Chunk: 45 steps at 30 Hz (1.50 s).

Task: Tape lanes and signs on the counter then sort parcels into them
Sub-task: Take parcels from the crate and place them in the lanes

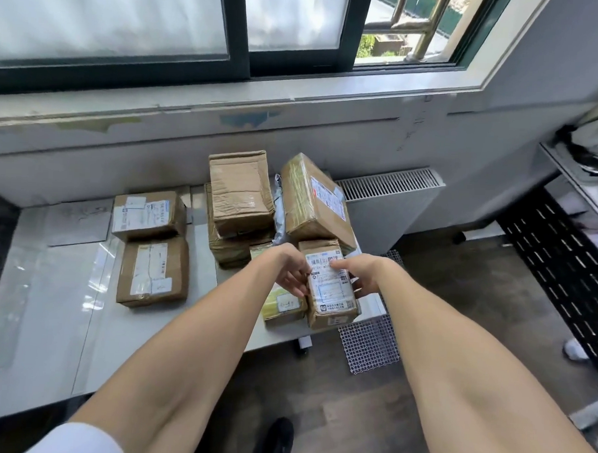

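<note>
A small brown parcel with a white shipping label is held over the right end of the white counter. My left hand grips its left side and my right hand grips its right side, thumb on the label. Under it lies a small yellow-taped parcel. Behind stands a pile of brown parcels: a creased box on a stack and a large tilted box. Two labelled parcels lie in the middle of the counter, one at the back and one in front. Clear tape strips run across the counter.
A white radiator stands right of the counter under the window sill. A white plastic grid mat lies on the floor by the counter's right end. A dark perforated metal shelf is at the far right. A paper sheet is taped at the counter's back left.
</note>
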Each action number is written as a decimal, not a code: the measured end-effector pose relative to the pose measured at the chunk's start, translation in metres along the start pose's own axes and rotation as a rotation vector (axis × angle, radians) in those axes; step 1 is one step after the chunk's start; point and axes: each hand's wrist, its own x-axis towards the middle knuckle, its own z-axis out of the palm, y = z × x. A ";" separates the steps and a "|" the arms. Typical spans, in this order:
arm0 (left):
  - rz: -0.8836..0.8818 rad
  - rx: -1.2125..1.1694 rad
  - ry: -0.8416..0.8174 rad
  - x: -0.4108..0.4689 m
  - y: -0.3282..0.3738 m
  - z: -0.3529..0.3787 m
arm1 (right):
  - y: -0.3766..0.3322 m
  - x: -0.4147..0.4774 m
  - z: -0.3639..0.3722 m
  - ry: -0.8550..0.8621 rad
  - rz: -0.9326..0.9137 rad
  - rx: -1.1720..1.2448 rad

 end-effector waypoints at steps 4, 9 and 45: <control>0.029 -0.028 0.024 -0.003 -0.004 -0.005 | -0.004 -0.005 0.001 0.099 -0.075 -0.078; 0.101 -0.124 0.107 -0.015 -0.011 -0.028 | -0.021 -0.021 0.003 0.798 -0.297 -0.088; 0.273 -0.176 1.303 -0.256 -0.338 -0.461 | -0.339 -0.130 0.543 0.306 -1.179 -0.801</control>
